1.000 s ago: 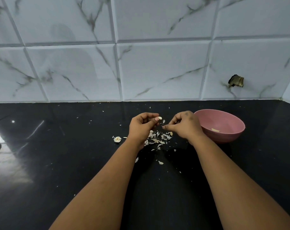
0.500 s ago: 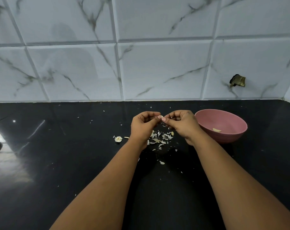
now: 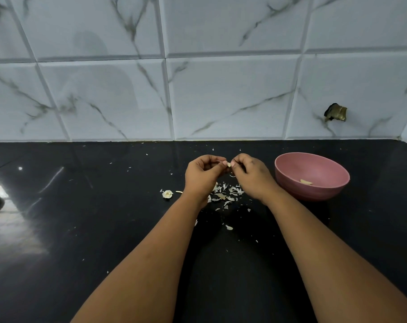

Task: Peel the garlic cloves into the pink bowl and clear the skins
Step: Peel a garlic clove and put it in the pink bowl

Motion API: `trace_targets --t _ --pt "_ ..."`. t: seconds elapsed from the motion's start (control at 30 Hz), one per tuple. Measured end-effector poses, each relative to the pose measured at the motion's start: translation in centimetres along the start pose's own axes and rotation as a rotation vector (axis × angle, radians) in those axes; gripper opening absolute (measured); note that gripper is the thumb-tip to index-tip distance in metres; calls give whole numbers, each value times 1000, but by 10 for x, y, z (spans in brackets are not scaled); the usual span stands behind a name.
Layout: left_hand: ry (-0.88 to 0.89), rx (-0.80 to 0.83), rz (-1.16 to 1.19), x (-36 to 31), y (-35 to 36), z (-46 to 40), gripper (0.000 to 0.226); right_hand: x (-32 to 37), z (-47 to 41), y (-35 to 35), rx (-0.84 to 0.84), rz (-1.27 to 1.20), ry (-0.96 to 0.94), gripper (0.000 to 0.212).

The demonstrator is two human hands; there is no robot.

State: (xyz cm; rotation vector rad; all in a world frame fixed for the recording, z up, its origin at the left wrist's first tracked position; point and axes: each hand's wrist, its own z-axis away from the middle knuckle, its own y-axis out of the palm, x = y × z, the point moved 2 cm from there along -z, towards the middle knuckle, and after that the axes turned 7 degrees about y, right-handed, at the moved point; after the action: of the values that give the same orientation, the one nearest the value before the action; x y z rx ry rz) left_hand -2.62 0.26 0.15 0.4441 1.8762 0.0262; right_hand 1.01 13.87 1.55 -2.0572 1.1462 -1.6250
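My left hand and my right hand meet fingertip to fingertip above the black counter, both pinching a small pale garlic clove between them. Most of the clove is hidden by my fingers. Under the hands lies a heap of white garlic skins. The pink bowl stands just right of my right hand, with one peeled clove inside. A garlic root stub lies left of my left wrist.
The black glossy counter ends at a marble-tiled wall behind the hands. Small skin flecks are scattered over the counter, with one larger flake between my forearms. A brass fitting sticks out of the wall at the right.
My hands have come together and lifted slightly; a second ago the fingertips were a little apart, now both pinch the clove.
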Motion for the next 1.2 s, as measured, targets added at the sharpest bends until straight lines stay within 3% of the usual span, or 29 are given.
trace_targets --t 0.2,0.3,0.37,0.4,0.5,0.67,0.77,0.9,1.03,1.2 --pt "-119 42 278 -7 4 1 10 -1 -5 0 -47 -156 102 19" --pt "-129 23 340 -9 3 1 11 -5 -6 -8 -89 -280 171 34" --pt "-121 9 357 -9 1 0 12 -5 -5 -12 -120 -178 130 41" --pt "-116 4 360 -8 1 0 13 -4 -3 -14 -136 -98 92 39" --pt "-103 -16 344 -7 2 -1 14 -4 0 -13 -133 -47 26 7" --pt "-92 -66 315 -3 3 1 13 -5 -2 -7 -54 -226 134 34" --pt "-81 -93 267 -1 3 1 12 -3 -3 -3 -46 -321 175 40" --pt "-51 -83 171 2 6 3 9 1 1 -4 -55 -537 144 14" --pt "-20 -72 73 4 7 4 6 0 2 -7 -89 -522 69 18" --pt "93 -42 -337 4 8 5 7 -3 -2 -6 -119 -321 33 25"
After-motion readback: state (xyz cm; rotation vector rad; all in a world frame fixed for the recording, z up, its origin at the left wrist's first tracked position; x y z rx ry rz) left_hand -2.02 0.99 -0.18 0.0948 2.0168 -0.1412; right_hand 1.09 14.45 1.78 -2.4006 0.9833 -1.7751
